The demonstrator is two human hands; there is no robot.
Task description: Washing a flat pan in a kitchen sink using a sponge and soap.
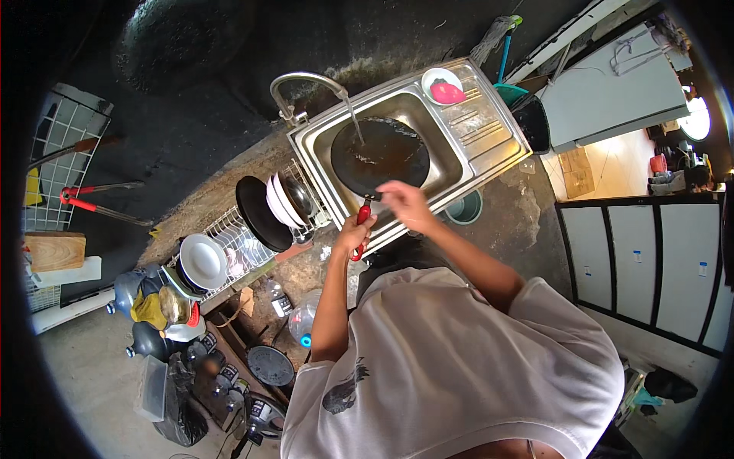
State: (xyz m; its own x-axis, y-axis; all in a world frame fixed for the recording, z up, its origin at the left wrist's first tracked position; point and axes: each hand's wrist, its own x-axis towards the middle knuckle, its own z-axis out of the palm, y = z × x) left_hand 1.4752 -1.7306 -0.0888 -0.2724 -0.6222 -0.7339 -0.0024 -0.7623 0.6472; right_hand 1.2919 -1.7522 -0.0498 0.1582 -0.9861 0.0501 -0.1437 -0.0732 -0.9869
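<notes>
A black frying pan [395, 155] with a red handle lies over the basin of a steel sink [450, 163]. Water runs from the curved faucet [309, 77] onto the pan, and brownish liquid covers part of its surface. My left hand [354, 234] grips the red handle [363, 215] near the sink's front edge. Close to the pan's near rim, my right hand [406, 205] is slightly blurred, its fingers bent and apart, with nothing seen in it. Whether its fingertips touch the rim cannot be told.
On the drainboard sits a white bowl [436, 77] with a pink sponge or cloth [447, 93]. Left of the sink stands a wire dish rack [229, 221] holding plates and a black pan [261, 213]. A bucket [464, 206] is on the floor by the sink's front.
</notes>
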